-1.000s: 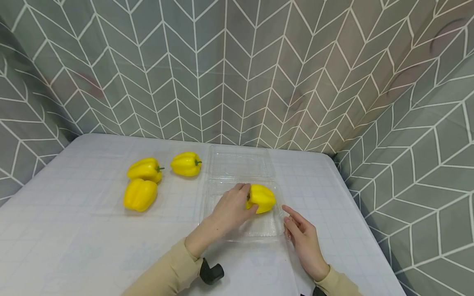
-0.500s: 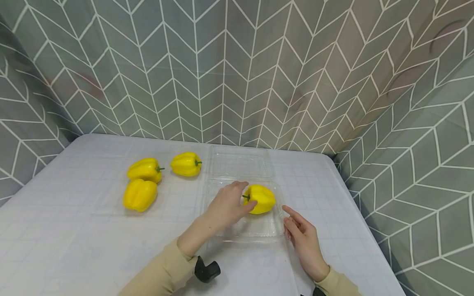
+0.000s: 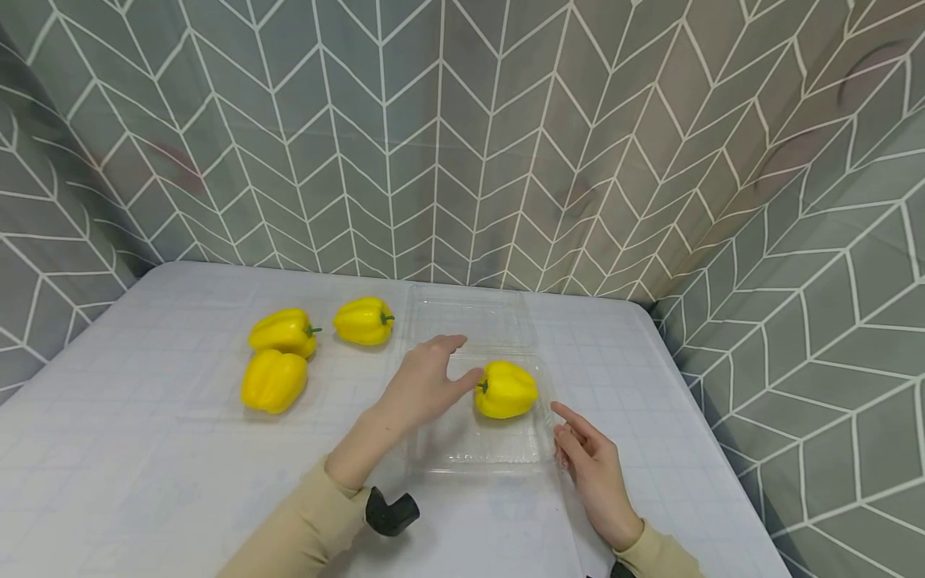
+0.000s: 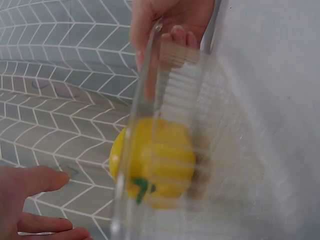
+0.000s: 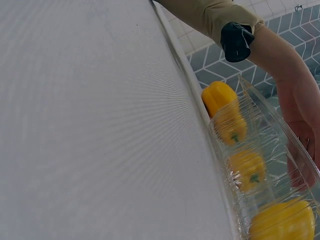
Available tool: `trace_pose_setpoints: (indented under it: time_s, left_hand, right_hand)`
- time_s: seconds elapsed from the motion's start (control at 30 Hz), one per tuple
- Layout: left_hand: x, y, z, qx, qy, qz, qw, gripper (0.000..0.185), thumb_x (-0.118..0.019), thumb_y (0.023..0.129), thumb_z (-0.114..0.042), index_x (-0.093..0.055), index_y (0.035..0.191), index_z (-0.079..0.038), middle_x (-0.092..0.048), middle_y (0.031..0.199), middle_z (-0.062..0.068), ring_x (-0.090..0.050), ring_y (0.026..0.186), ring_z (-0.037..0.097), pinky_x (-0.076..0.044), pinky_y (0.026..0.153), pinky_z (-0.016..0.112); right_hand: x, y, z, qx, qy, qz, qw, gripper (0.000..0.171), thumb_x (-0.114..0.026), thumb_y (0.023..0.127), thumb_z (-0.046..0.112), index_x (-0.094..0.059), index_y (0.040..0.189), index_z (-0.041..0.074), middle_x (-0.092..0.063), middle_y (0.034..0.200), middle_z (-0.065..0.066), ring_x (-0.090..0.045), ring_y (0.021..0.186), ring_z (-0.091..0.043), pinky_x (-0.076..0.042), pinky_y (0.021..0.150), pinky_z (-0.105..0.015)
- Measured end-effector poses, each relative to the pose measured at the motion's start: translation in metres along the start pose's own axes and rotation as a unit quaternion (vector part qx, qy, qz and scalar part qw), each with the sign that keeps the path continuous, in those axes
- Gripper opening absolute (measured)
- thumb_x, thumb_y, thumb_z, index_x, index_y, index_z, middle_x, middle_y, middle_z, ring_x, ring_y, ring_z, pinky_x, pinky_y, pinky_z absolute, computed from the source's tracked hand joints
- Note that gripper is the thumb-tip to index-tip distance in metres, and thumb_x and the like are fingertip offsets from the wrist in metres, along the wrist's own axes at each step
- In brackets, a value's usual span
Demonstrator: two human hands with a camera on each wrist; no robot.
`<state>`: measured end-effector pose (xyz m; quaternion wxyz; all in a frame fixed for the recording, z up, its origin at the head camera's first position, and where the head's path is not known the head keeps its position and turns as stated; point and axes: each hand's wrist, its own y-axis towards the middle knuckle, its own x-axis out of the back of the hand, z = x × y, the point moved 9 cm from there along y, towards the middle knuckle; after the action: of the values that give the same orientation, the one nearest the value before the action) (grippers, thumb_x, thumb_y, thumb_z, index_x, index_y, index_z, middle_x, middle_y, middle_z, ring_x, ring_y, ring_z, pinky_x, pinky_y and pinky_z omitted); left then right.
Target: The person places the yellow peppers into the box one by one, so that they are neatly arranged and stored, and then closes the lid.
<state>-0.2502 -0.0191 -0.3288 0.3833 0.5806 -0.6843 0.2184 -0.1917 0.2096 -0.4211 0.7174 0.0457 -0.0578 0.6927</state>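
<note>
A yellow bell pepper lies in the right half of a clear plastic clamshell container, its green stem pointing left. My left hand hovers over the container's left side, fingers and thumb spread and holding nothing. In the left wrist view the fingers of that hand are apart from the pepper. At the container's right rim, my right hand holds the edge between thumb and curled fingers, with the index finger stretched along it. The wall of the container runs close by in the right wrist view.
Three more yellow bell peppers lie left of the container: one near the lid, one farther left, and one touching it in front. The open lid lies flat toward the back. A patterned curtain borders the white-covered table.
My left hand has let go of the bell pepper in the container and drawn away to the left. The pepper stays in place; my right hand has not moved.
</note>
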Motion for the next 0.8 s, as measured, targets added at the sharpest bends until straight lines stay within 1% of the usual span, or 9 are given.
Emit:
trace_pose_setpoints:
  time_s: [0.23,0.43,0.6,0.8]
  left_hand:
    - [0.019,0.004,0.011,-0.003,-0.012,-0.025,0.9996,0.055,-0.063,0.087,-0.039,-0.054,0.129,-0.004,-0.059,0.126,0.011,-0.052,0.120,0.027,-0.044,0.101,0.042]
    - [0.034,0.007,0.027,0.018,-0.035,-0.028,0.9988,0.059,-0.062,0.088,-0.040,-0.049,0.133,-0.004,-0.055,0.130,0.012,-0.051,0.121,0.028,-0.044,0.100,0.043]
    - [0.046,0.010,0.043,0.032,-0.037,-0.046,0.9977,0.058,-0.060,0.089,-0.039,-0.049,0.133,-0.004,-0.055,0.130,0.014,-0.053,0.118,0.030,-0.046,0.096,0.045]
    - [0.060,0.014,0.062,0.048,-0.038,-0.067,0.9958,0.057,-0.059,0.090,-0.038,-0.048,0.133,-0.003,-0.056,0.129,0.015,-0.052,0.119,0.031,-0.044,0.099,0.046]
  right_hand:
    - [0.001,0.000,-0.001,-0.001,-0.004,-0.002,1.000,0.039,-0.056,0.094,0.027,-0.053,0.131,0.014,-0.047,0.076,-0.004,-0.045,0.064,-0.011,-0.042,0.055,-0.024]
    - [0.000,0.000,0.000,0.000,-0.003,-0.001,1.000,0.038,-0.056,0.094,0.027,-0.053,0.130,0.014,-0.047,0.076,-0.004,-0.045,0.064,-0.011,-0.042,0.055,-0.024]
    - [0.000,0.000,-0.001,-0.003,-0.001,-0.002,1.000,0.038,-0.056,0.095,0.026,-0.053,0.130,0.014,-0.047,0.076,-0.004,-0.045,0.064,-0.010,-0.042,0.054,-0.024]
    - [0.000,0.000,-0.001,-0.003,-0.004,-0.003,1.000,0.038,-0.055,0.095,0.025,-0.053,0.130,0.013,-0.047,0.077,-0.004,-0.045,0.064,-0.010,-0.042,0.054,-0.024]
